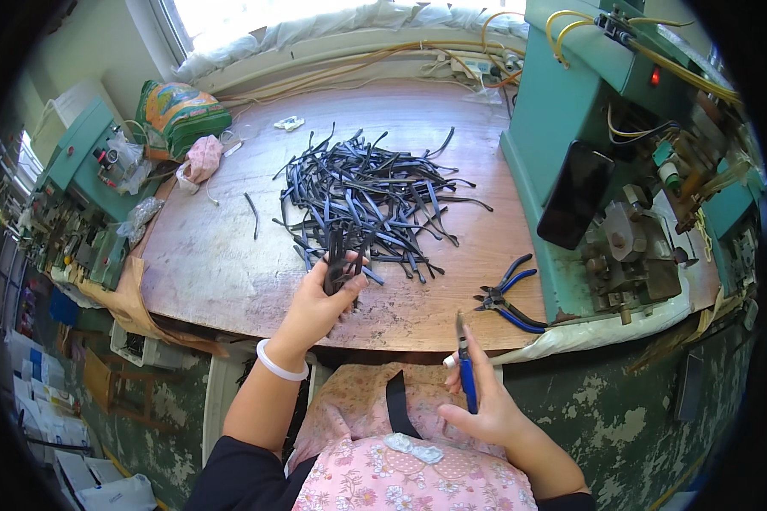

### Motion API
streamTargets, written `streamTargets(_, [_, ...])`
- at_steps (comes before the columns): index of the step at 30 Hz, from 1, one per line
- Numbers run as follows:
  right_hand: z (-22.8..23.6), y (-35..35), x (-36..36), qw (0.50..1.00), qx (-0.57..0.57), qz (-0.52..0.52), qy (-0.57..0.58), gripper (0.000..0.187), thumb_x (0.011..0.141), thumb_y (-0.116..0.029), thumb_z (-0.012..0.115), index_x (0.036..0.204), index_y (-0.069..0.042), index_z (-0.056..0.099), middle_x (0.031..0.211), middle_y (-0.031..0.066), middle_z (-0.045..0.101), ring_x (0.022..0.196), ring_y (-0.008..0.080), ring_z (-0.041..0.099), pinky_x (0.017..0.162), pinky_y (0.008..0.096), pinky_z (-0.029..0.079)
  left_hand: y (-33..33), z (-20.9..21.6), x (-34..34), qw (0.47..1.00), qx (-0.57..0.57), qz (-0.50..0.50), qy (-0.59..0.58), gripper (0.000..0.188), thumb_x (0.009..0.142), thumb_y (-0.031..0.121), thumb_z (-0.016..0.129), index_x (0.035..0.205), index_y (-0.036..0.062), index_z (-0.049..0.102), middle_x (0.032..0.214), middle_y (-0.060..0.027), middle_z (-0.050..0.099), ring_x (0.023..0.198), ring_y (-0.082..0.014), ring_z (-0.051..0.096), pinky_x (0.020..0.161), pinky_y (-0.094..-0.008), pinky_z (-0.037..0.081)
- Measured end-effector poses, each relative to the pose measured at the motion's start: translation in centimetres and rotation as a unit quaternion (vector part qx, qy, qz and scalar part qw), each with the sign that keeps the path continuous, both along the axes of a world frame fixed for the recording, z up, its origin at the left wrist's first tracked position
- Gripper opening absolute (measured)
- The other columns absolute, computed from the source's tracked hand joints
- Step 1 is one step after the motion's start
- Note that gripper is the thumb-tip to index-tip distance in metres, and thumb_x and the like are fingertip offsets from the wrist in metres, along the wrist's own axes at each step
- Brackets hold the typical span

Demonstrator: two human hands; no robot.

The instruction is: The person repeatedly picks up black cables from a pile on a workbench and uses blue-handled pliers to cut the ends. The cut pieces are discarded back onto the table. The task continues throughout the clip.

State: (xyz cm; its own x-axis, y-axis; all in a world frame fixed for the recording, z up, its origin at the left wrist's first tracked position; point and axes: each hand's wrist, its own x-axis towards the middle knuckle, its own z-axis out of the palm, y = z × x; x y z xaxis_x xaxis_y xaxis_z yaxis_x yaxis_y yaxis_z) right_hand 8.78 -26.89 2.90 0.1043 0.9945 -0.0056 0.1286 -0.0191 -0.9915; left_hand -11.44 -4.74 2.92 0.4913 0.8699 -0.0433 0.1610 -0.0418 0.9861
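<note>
A bundle of dark eyeglass temples (339, 261) is gripped in my left hand (320, 298), upright at the near edge of the pile. That pile of loose black and dark blue eyeglass temples (366, 192) spreads over the middle of the wooden table (222, 281). Blue-handled pliers (466, 370) are in my right hand (490, 400), jaws pointing up, just in front of the table's near edge. One finger of that hand has a white wrapping. A second pair of pliers (510, 296), also blue-handled, lies open on the table to the right.
Green machines stand on the right (541, 170) and the left (81, 162). A black phone (575, 194) leans on the right one. A single temple (252, 215) lies left of the pile. Behind are a green bag (179, 115), a pink cloth bundle (203, 158) and hoses (383, 53).
</note>
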Motion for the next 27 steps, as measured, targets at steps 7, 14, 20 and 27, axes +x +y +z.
streamTargets(7, [1.5,0.9,-0.1,0.933,0.115,0.03,-0.339,0.065,0.075,-0.019,0.078,0.137,-0.016,0.059,0.113,0.0152,0.055,0.096,0.0317,0.059,0.083,0.0385,0.049,-2.9,1.4,0.6,0.886,-0.296,-0.172,-0.314,0.021,0.101,0.029,0.058,0.106,0.0091,0.052,0.071,0.0006,0.05,0.048,-0.0039,0.039,0.042,-0.0193,0.034])
streamTargets(14, [3.8,1.0,-0.2,0.87,0.192,0.069,-0.449,0.062,0.072,-0.023,0.077,0.132,-0.022,0.063,0.115,0.0109,0.053,0.105,0.0269,0.052,0.087,0.0403,0.038,-3.6,1.6,0.7,0.828,-0.321,-0.273,-0.371,0.038,0.106,0.038,0.041,0.08,0.0101,0.044,0.061,0.0025,0.04,0.043,-0.003,0.033,0.036,-0.0181,0.03])
streamTargets(20, [4.5,1.0,0.1,0.839,0.202,0.074,-0.499,0.062,0.072,-0.023,0.077,0.132,-0.023,0.063,0.11,0.0104,0.052,0.099,0.0267,0.053,0.085,0.0397,0.041,-3.5,2.0,0.7,0.84,-0.29,-0.295,-0.351,0.039,0.105,0.043,0.042,0.08,0.012,0.04,0.059,0.0035,0.039,0.04,-0.0045,0.033,0.036,-0.0193,0.032])
streamTargets(27, [4.1,0.7,0.5,0.894,0.167,0.075,-0.409,0.064,0.071,-0.019,0.078,0.133,-0.024,0.062,0.103,0.011,0.052,0.087,0.0278,0.055,0.075,0.0382,0.047,-7.8,2.4,0.4,0.901,0.027,-0.144,-0.408,0.037,0.103,0.047,0.048,0.085,0.0153,0.041,0.06,0.0037,0.043,0.045,-0.0074,0.038,0.043,-0.0223,0.037])
